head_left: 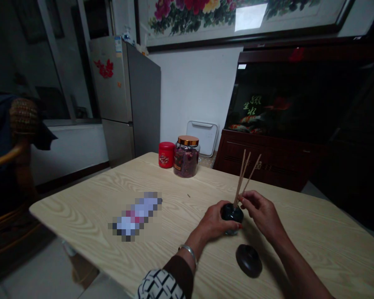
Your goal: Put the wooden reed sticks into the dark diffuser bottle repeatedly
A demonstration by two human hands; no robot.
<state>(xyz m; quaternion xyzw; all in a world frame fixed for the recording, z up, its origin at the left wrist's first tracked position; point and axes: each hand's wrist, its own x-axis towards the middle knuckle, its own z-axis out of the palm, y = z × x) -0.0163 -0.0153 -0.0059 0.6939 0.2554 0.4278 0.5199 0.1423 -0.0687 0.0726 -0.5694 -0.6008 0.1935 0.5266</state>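
- Bottle (232,212), lower right of the frame, with a dark lid (248,261) lying just nearer.
- Left hand (212,221) wraps round it; right hand (263,209) pinches one of the thin sticks (237,185) standing in it.
- Mid-frame, I see a red canister (166,155) and a jar (186,162) side by side.
- Fish tank (274,97), upper right.

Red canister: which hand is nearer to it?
Left. The left hand is in front and to the right of the red canister; the right hand is farther right.
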